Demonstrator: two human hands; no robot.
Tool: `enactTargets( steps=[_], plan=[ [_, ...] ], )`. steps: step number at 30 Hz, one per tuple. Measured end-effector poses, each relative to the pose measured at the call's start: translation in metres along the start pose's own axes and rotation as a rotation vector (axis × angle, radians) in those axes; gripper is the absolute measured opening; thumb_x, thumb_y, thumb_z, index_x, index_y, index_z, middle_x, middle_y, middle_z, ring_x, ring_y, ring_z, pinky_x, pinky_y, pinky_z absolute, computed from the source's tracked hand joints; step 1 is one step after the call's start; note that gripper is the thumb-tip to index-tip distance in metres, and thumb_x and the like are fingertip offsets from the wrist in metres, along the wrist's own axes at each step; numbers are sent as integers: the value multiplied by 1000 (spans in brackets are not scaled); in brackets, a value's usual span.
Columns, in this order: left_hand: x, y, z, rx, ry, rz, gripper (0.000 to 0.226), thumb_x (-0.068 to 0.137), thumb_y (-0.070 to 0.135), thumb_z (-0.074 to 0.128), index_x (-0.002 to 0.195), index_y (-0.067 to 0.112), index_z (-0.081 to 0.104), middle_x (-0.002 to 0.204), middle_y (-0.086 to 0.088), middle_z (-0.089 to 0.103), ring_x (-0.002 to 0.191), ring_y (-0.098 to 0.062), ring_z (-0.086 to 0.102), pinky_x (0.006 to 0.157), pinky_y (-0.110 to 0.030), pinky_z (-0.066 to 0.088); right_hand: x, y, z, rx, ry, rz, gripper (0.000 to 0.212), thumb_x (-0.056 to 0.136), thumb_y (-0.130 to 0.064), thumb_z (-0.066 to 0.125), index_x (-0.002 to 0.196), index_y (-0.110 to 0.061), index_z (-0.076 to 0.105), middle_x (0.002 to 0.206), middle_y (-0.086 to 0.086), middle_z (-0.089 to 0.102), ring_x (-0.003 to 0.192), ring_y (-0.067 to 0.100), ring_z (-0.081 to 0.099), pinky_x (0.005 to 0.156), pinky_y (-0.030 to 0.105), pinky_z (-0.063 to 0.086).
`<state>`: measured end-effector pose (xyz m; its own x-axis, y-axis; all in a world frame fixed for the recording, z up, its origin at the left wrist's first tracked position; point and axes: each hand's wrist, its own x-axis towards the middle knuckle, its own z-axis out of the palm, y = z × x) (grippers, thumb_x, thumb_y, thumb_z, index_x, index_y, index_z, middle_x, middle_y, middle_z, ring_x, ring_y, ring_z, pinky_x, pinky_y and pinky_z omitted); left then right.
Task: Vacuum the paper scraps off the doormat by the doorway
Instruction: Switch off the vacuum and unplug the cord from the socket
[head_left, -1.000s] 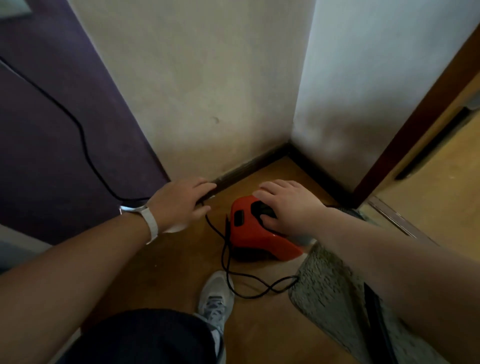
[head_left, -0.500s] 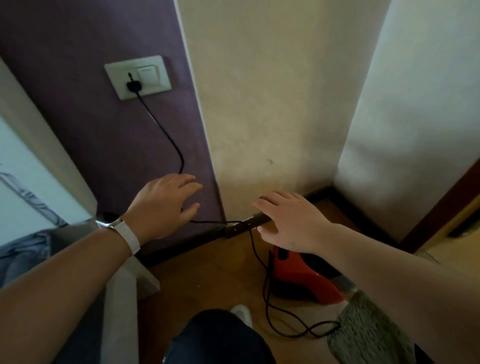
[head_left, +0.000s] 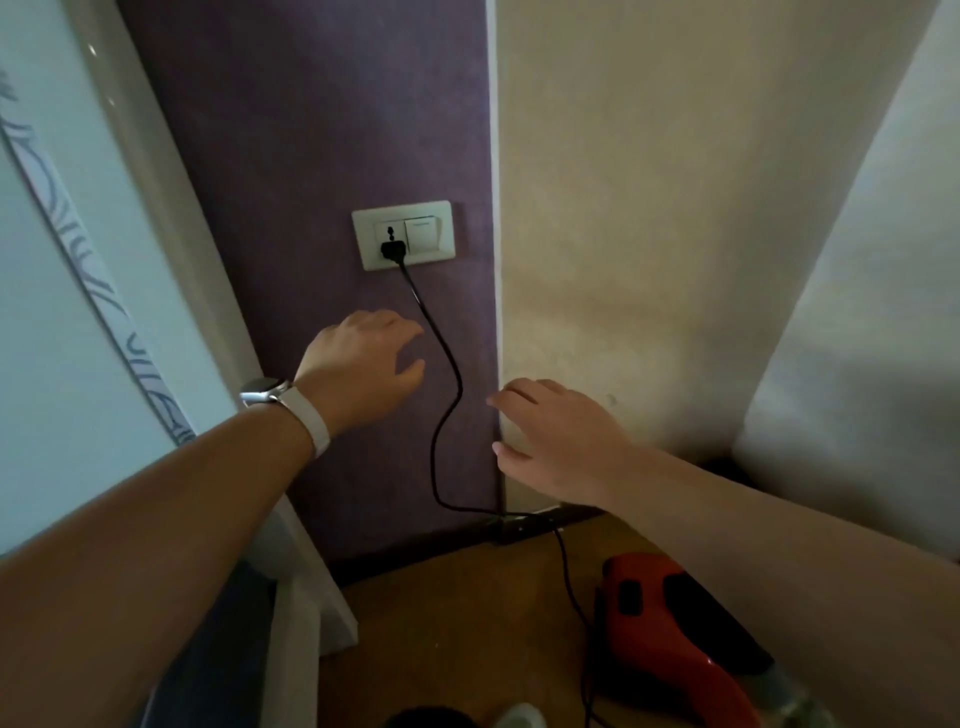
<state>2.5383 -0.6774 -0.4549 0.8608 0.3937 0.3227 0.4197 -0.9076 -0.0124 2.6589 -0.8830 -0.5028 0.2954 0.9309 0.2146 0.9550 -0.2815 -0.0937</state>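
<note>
left hand (head_left: 363, 369) and right hand (head_left: 561, 441) are held empty with fingers loosely spread, either side of the cord (head_left: 447, 415) plugged into the socket (head_left: 402, 234); vacuum (head_left: 665, 634) is seen on the floor (head_left: 467, 597), lower right.

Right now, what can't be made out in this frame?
Head view only:
- Red vacuum: its front end is covered by the right forearm and cut by the bottom edge.
- Doormat and paper scraps: not discernible; that corner is behind the forearm and blurred.
- Cord: its run to the vacuum leaves the bottom edge.
- Wall switch: too small to tell its position.
</note>
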Motion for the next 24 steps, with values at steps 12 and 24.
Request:
enactTargets(
  steps=[12,24],
  plan=[
    [51,-18,11,-170,31,-237,45,94,57,43,123,24,55,106,1,69,97,-26,65,81,-40,53,115,-27,16,186,63,268,32,98,-33,49,123,-13,48,120,9,55,103,32,60,75,38,46],
    [82,2,20,-598,208,-426,34,101,28,40,68,16,44,71,-6,57,67,-24,55,59,-33,42,109,-24,19,153,134,241,14,106,-22,35,94,-15,37,66,-2,40,55,19,41,50,34,25]
  ],
)
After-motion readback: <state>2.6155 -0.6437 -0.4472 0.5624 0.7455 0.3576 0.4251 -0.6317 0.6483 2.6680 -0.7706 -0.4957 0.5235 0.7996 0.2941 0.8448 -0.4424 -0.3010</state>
